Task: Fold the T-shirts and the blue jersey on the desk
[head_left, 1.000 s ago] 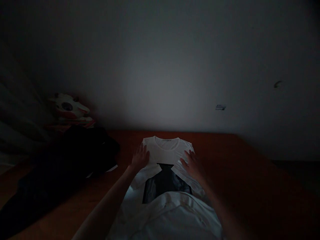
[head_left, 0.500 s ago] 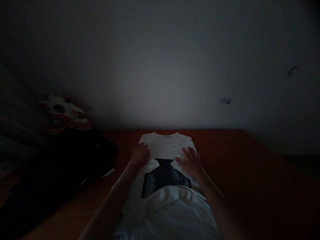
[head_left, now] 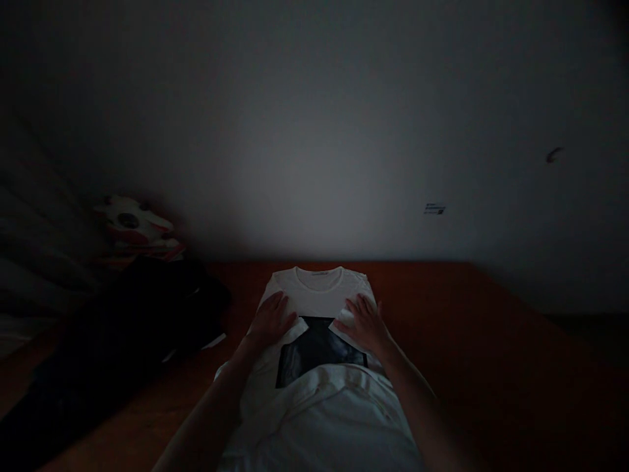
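Note:
A white T-shirt (head_left: 319, 298) with a dark printed panel (head_left: 319, 347) on its chest lies face up, its neckline pointing away from me. Both short sleeves are folded inward over the front, their cuffs overlapping the print's upper corners. On the left sleeve rests my left hand (head_left: 272, 318), fingers stretched out and flat. My right hand (head_left: 364, 322) lies spread over the right sleeve in the same way. Neither hand grips the cloth. The shirt's lower part is bunched in a curved fold towards me, covering the bottom of the print.
The shirt lies on a reddish-brown wooden surface (head_left: 442, 314) that meets a pale wall (head_left: 314, 164). To the left is a heap of dark clothing (head_left: 132, 328), with a white and red plush toy (head_left: 140, 223) behind it. A curtain (head_left: 34, 262) hangs at the far left.
My left hand has flattened, its fingers now stretched out over the sleeve. My right hand stays spread on the other sleeve. The camera view has shifted slightly.

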`<state>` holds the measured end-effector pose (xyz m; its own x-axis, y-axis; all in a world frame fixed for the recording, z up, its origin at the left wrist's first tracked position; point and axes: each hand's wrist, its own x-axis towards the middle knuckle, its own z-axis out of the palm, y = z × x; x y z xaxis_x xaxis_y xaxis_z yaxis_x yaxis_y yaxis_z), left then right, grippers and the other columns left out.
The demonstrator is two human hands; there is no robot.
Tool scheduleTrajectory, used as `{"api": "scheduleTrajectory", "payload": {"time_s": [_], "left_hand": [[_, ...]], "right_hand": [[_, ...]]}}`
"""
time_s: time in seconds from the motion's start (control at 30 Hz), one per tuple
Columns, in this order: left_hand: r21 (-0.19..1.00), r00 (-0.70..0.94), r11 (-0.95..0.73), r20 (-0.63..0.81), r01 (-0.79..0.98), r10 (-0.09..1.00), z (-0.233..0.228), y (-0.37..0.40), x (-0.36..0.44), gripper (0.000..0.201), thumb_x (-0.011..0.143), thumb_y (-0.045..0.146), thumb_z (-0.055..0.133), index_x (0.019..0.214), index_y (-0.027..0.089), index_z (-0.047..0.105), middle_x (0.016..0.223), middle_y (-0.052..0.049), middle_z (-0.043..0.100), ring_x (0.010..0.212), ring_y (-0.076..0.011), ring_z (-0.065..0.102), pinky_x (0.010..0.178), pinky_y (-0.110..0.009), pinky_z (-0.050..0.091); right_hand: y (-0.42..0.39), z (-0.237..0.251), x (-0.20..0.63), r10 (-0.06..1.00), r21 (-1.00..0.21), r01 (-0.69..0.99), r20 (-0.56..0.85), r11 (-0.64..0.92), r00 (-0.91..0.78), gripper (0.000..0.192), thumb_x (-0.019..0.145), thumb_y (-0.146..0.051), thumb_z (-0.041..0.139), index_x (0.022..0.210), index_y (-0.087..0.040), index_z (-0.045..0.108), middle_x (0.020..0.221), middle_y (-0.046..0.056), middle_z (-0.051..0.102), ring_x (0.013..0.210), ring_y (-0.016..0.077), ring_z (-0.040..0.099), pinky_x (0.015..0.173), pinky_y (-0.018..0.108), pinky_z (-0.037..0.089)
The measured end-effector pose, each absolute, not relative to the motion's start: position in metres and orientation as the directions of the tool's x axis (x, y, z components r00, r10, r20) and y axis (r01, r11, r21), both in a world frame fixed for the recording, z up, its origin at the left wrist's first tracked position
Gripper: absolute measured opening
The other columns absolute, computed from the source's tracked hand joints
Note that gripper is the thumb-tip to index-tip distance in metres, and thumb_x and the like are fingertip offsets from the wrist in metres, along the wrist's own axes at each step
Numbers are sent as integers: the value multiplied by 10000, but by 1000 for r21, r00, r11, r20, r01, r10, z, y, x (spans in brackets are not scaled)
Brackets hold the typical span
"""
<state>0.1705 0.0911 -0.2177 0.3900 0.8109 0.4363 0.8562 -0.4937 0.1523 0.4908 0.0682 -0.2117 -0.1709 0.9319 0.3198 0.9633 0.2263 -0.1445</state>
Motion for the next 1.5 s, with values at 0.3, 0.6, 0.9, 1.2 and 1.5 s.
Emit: {"api": "scheduleTrajectory", "payload": {"time_s": [0.3, 0.6, 0.9, 1.2, 1.5], "left_hand": [[90, 355, -409, 351, 908, 866, -215, 94, 161, 840, 871, 740, 506, 1421, 105, 507, 1514, -236, 486, 1441, -365, 415, 1182, -530, 347], [127, 301, -401, 469, 907, 831, -201, 87, 165, 462, 914, 570, 565, 1153, 189, 671, 1228, -155, 676, 1186, -297, 610, 1042, -465, 466], [43, 472, -487, 191, 872, 861, -175, 64, 188, 272, 981, 347, 519, 881, 172, 702, 931, -105, 715, 883, -218, 669, 792, -328, 502], [295, 542, -558, 142, 775, 828, -146, -100, 98, 499, 854, 564, 664, 1271, 294, 616, 1308, -68, 652, 1181, -259, 618, 1038, -383, 483], [199, 562, -583, 154, 788, 813, -151, -129, 61, 549, 902, 343, 631, 1441, 348, 527, 1438, -57, 610, 1282, -272, 601, 1064, -405, 511]], "right_hand": [[84, -210, 479, 941, -139, 955, 257, 263, -222, 816, 841, -749, 563, 1464, -225, 511, 1576, 195, 412, 1462, 399, 329, 1146, 643, 251], [75, -202, 479, 877, -181, 935, 436, 304, -201, 664, 810, -680, 651, 1247, -181, 632, 1367, 184, 585, 1310, 356, 477, 1089, 500, 345], [46, -169, 470, 885, -141, 883, 215, 447, -413, 287, 898, -466, 647, 867, -182, 669, 963, 111, 719, 923, 252, 653, 818, 334, 447], [-85, -169, 573, 927, -522, 766, 220, 376, -305, 408, 835, -562, 683, 1116, -267, 696, 1179, 84, 691, 1100, 258, 656, 958, 360, 514], [-110, -180, 596, 957, -604, 744, 224, 285, -185, 305, 884, -503, 624, 1047, -280, 752, 1045, 77, 717, 966, 227, 701, 882, 336, 564]]}}
